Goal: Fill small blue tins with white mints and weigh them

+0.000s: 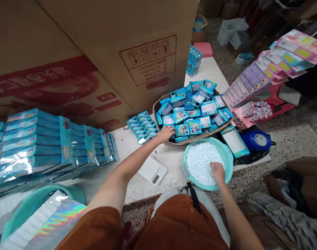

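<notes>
My left hand (165,134) lies on the near edge of a heap of small blue boxes (196,111), which fills a shallow cardboard tray (197,137). Its fingers curl over a box, and I cannot tell whether they grip it. My right hand (218,172) is dipped into white pellets (200,163) with its fingers curled among them. The pellets fill a round teal basin (228,156). A neat stack of the blue boxes (142,125) stands left of the tray, and a digital kitchen scale (152,170) sits between my forearms.
Huge cardboard cartons (122,52) rise behind the white table (129,146). Wrapped blue packs (35,139) are piled at left, above a holographic bag (43,222). Pink packaging cards (268,69) and blue tape (256,140) stand at right, beside a speckled floor (291,146).
</notes>
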`<move>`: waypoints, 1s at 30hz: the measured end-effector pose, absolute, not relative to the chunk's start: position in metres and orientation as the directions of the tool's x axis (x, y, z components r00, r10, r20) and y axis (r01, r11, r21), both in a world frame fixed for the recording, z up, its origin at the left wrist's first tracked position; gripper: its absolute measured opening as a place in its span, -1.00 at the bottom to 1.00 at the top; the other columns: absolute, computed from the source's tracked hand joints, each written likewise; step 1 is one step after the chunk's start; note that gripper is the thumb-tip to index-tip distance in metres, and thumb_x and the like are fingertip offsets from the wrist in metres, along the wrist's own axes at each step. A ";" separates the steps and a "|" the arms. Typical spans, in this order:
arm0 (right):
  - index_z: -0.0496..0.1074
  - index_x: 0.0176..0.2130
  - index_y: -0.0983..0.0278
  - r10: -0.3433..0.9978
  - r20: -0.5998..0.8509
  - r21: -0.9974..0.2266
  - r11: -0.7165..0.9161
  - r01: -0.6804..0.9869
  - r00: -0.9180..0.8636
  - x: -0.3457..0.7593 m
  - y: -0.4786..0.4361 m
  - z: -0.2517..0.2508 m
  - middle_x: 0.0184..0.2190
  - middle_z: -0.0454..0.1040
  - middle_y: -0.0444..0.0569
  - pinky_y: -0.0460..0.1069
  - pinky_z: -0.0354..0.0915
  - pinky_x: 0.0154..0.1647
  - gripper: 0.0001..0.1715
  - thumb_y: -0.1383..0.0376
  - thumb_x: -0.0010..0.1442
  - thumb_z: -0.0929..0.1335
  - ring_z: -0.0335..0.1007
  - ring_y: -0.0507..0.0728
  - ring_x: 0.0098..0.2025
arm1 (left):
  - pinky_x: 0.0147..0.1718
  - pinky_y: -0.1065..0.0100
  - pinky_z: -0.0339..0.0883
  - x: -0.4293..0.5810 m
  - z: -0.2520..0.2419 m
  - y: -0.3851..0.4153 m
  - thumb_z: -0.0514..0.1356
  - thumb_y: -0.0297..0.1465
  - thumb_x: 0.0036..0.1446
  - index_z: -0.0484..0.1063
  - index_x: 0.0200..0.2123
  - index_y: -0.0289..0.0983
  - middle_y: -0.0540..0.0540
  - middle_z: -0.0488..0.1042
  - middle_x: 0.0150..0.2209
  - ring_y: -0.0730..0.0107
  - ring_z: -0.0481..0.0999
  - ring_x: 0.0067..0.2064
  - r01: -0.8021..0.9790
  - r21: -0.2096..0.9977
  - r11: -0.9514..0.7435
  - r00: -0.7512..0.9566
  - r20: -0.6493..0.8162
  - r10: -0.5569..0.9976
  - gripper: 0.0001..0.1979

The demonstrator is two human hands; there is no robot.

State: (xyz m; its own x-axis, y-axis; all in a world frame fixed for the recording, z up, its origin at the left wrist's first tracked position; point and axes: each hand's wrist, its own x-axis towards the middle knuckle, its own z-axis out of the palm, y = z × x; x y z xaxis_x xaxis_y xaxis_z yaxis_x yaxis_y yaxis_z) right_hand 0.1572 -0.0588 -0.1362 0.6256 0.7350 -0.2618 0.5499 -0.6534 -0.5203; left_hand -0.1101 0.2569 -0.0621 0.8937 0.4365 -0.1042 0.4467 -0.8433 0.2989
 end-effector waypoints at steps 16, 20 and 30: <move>0.20 0.18 0.38 0.825 -0.157 -0.553 -0.530 0.643 0.544 0.120 -0.015 -0.164 0.10 0.31 0.22 0.19 0.03 0.21 -0.32 0.01 0.23 0.17 0.15 0.29 0.16 | 0.05 0.02 0.09 -0.073 -0.067 0.300 0.07 -0.61 0.00 0.46 -0.41 -0.26 -0.20 0.42 -0.22 0.09 0.31 -0.01 0.323 -0.012 -0.946 0.914 -0.256 0.315 -0.79; 0.34 0.09 0.22 0.860 -0.310 -0.591 -0.509 0.626 0.406 0.113 -0.018 -0.151 0.08 0.35 0.06 0.12 -0.01 0.24 -0.42 -0.01 0.19 0.22 0.14 0.24 0.18 | 0.04 0.02 0.10 -0.072 -0.062 0.300 0.09 -0.54 0.02 0.42 -0.49 -0.23 -0.13 0.36 -0.46 0.14 0.36 -0.14 0.371 0.145 -0.917 0.911 -0.247 0.330 -0.85; 0.54 -0.25 0.19 0.747 -0.600 -0.716 -0.661 0.226 0.286 0.137 -0.021 -0.140 -0.10 0.52 0.02 0.11 0.18 0.06 -0.41 -0.14 -0.17 0.44 0.37 0.33 0.01 | 0.01 0.10 0.20 -0.110 0.016 0.210 0.23 -0.44 -0.07 0.37 -0.09 -0.16 -0.15 0.39 -0.13 0.07 0.36 -0.03 0.597 0.337 -0.728 0.768 0.020 0.640 -0.61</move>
State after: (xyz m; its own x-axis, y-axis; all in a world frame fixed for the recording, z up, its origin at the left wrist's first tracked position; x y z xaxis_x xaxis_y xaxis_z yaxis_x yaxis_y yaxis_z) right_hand 0.1375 -0.0212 -0.1399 0.2856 0.7474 -0.5999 0.2259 -0.6608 -0.7158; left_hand -0.1099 0.2096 0.0161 0.7684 0.6396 0.0201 0.5970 -0.7279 0.3373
